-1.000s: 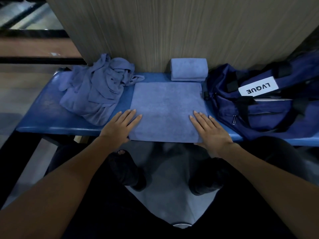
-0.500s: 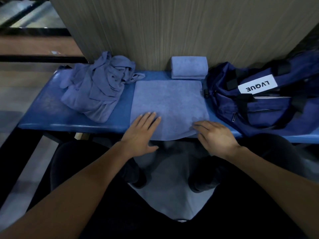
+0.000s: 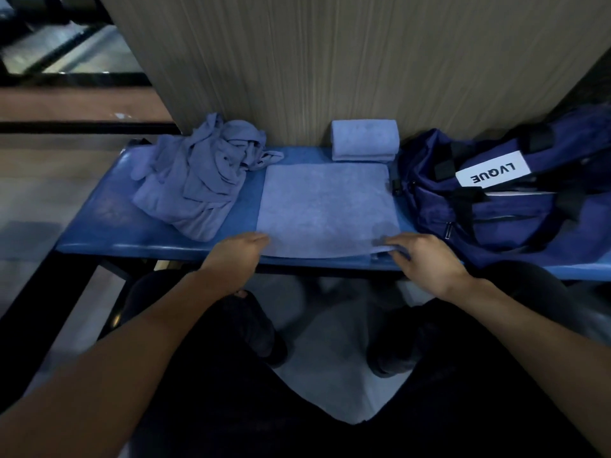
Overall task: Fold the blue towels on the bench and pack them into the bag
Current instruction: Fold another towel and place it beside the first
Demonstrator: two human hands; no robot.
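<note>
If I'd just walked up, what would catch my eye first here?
Most likely the flat blue towel spread mid-bench, with the left hand and right hand gripping its near corners. Left of it lies a crumpled pile of towels; a navy bag sits at the right, with a folded towel by the wall.

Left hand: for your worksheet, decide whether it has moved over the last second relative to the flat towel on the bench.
Yes. The left hand has slid back toward the person, from lying flat on the flat towel to its near left corner at the bench edge.
</note>
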